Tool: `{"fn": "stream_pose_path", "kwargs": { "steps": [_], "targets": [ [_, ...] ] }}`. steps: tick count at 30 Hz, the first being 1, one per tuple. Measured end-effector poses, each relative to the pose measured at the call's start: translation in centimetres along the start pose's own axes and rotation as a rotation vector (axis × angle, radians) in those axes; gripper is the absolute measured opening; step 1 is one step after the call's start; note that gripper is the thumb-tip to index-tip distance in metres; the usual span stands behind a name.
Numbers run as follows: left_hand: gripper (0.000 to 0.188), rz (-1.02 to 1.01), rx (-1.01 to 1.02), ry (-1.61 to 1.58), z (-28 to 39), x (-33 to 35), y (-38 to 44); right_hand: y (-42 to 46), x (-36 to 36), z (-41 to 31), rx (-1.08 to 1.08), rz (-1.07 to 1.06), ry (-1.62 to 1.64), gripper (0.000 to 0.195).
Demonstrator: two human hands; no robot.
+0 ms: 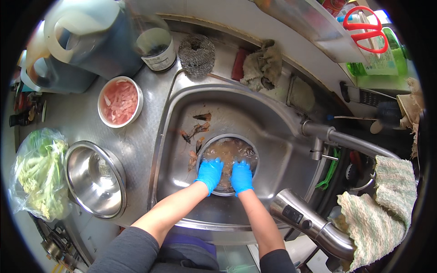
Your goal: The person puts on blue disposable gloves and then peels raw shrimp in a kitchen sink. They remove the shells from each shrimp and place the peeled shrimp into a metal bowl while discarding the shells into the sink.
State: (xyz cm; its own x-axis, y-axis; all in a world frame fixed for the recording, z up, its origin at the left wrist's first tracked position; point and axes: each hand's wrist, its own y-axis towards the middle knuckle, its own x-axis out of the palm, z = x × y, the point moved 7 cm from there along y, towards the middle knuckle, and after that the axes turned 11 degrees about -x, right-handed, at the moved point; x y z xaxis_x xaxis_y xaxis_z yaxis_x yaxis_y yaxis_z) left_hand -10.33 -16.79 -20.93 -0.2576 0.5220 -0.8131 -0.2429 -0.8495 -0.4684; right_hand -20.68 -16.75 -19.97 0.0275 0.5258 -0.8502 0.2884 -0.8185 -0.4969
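Note:
Both my hands wear blue disposable gloves and reach into a round metal bowl (256,150) in the sink. Cloudy brown water with dark pieces in it (227,150) fills the bowl. My left hand (210,173) dips in at the left side, my right hand (242,176) at the right. The fingertips are under the water, so what they hold, if anything, is hidden. Left of the bowl, on the floor of the stainless steel sink (276,170), lie several orange-brown scraps (199,129) that look like shrimp heads and shells.
A white bowl of sliced raw meat (120,102), a steel bowl (97,181) and a plastic bag of pale green vegetables (41,174) stand on the left counter. The tap's pull-out spray head (290,210) hangs over the right front rim. A steel scourer (197,54) lies behind the sink.

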Motion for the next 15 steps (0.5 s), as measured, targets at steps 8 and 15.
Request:
{"fn": "stream_pose_path", "kwargs": {
  "steps": [8,15],
  "targets": [
    [0.025,0.016,0.049,-0.137,-0.9,-2.7,2.0,-1.2,-4.4,2.2,0.046,0.321,0.538,0.036],
    [0.056,0.107,0.040,-0.690,-1.9,-6.8,-0.3,-2.4,-5.2,1.2,0.145,0.298,1.306,0.027]
  ]
}}
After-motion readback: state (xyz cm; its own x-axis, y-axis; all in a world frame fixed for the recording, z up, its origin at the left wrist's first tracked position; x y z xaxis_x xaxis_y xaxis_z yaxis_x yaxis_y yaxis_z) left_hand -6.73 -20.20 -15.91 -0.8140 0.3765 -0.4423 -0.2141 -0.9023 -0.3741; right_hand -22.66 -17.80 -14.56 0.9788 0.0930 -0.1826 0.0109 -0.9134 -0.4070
